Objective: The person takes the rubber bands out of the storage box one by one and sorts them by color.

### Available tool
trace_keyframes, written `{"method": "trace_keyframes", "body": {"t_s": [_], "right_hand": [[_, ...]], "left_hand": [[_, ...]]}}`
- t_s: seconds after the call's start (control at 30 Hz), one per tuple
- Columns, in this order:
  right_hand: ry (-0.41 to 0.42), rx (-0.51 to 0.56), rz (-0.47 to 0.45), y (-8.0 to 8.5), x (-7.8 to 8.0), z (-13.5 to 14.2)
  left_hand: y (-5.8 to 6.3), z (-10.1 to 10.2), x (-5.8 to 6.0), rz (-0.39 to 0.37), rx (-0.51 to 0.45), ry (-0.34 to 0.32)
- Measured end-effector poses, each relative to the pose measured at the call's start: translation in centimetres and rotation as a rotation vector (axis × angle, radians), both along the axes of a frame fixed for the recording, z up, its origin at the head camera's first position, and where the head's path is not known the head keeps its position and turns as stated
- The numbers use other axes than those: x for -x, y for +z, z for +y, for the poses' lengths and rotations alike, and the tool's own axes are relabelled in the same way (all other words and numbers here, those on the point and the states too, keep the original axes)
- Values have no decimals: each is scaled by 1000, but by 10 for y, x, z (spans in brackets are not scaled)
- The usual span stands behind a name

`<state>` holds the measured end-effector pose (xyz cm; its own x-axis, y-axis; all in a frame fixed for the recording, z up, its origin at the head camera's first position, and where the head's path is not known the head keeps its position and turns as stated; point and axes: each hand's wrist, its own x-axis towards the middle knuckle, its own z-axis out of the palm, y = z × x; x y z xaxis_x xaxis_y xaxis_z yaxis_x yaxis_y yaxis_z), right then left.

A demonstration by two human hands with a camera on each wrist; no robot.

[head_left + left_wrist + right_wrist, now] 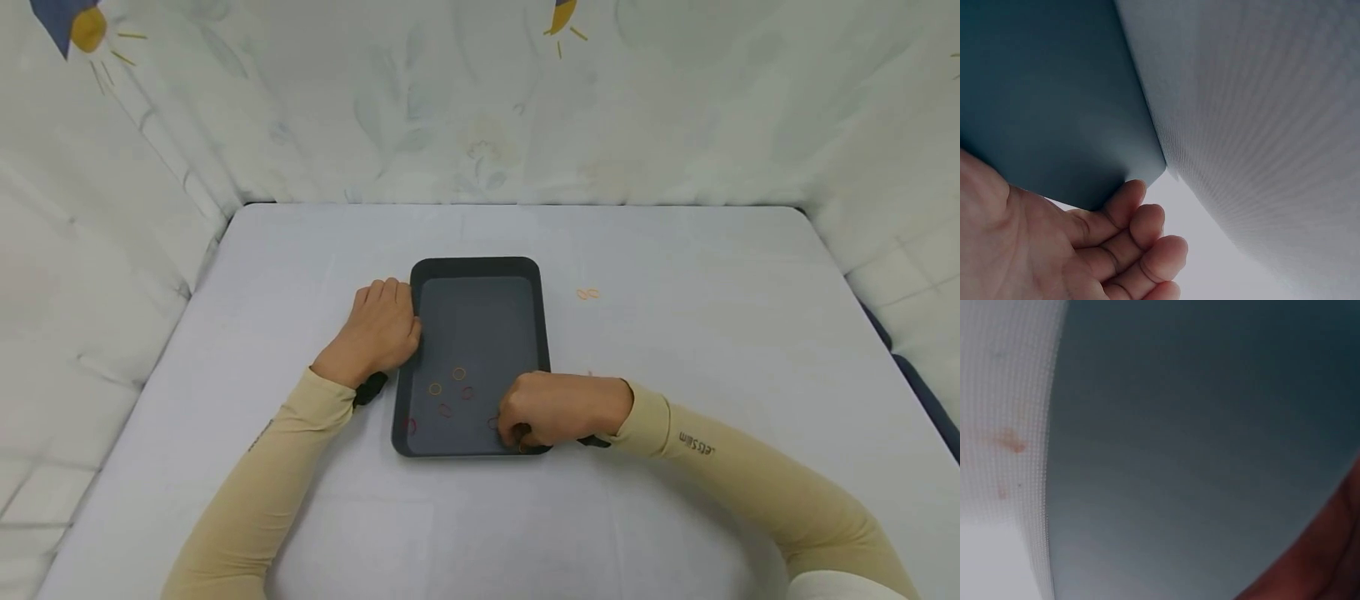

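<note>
Hands (pixel 381 330) at tray (pixel 480 321) | right grip unclear | white table (pixel 712 317) | printed fabric walls (pixel 450 108)

There it is on the tan right sleeve (pixel 765 477), dark print (pixel 697 443), upside down in the head view: "Let's Slim"! Across on the left sleeve (pixel 251 500), dark lettering (pixel 261 435) too, too small and slanted to read!

I have both tan-fabric-sleeved forearms (pixel 258 483) angled inward, the bare left hand (pixel 381 327) extended farther forward with fingers (pixel 1147 225) bent, the bare right hand (pixel 551 407) curled downward.
</note>
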<state>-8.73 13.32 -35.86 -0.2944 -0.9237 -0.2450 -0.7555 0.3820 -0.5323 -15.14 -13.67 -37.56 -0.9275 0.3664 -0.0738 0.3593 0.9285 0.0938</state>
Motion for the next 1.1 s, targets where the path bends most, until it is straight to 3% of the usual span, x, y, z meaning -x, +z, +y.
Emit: {"method": "trace_keyframes", "body": {"t_s": [0.3,0.53,0.8,1.1], "right_hand": [[-24,59,-25,-2,2,4],[-99,89,-76,3,6,11],[-146,226,-132,4,11,19],[-238,397,-265,0,17,29]], "left_hand": [[-3,0,4,-4,1,-12],[-7,0,8,11,-23,-12],[-11,-3,10,33,-22,-23],[-11,-7,13,16,-23,-20]]}}
